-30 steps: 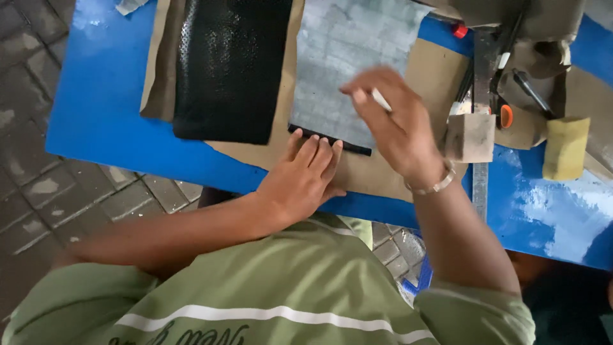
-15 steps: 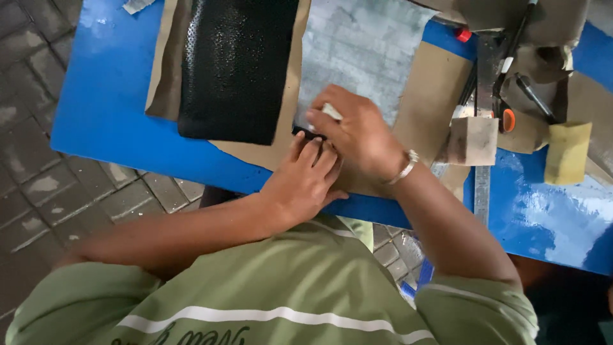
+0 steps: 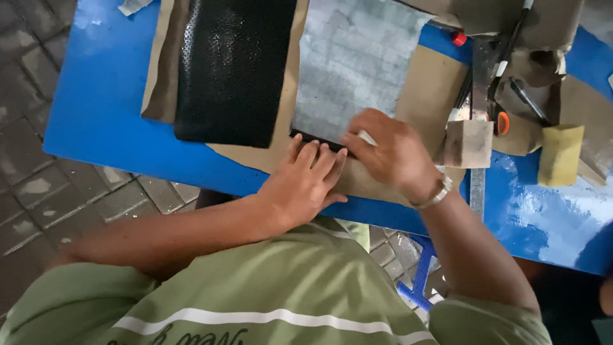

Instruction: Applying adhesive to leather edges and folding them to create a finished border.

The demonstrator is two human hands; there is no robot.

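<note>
The person is leaning over a blue table (image 3: 102,115), both hands working at the near edge of a grey sheet (image 3: 357,64) that is lying on brown paper (image 3: 428,89). The left hand (image 3: 305,182) is lying flat, fingers spread a little and pressing down, its fingertips touching a narrow black strip (image 3: 313,138) that is showing along the sheet's lower edge. The right hand (image 3: 391,153), at about 3 o'clock from the left and just beside it, is curled with its fingers pressed together around a small white marking tool (image 3: 366,137); only the tool's pale end is peeking out between thumb and fingers, its tip hidden, pointing toward the strip. A metal watch band (image 3: 435,195) is circling that wrist.

At 11 o'clock from the hands a black perforated sheet (image 3: 233,70) is resting over the brown paper, its right side running just beside the grey sheet. At 3 o'clock from the right hand a small wooden block (image 3: 468,144) is sitting on a steel ruler (image 3: 477,185) that is running toward the table's near edge. Farther out at 3 o'clock a yellow sponge (image 3: 560,153) is lying, and above the block, at roughly 1 o'clock, scissors with an orange spot (image 3: 502,121) are sitting among paper scraps. The person is wearing a green shirt (image 3: 281,287).
</note>
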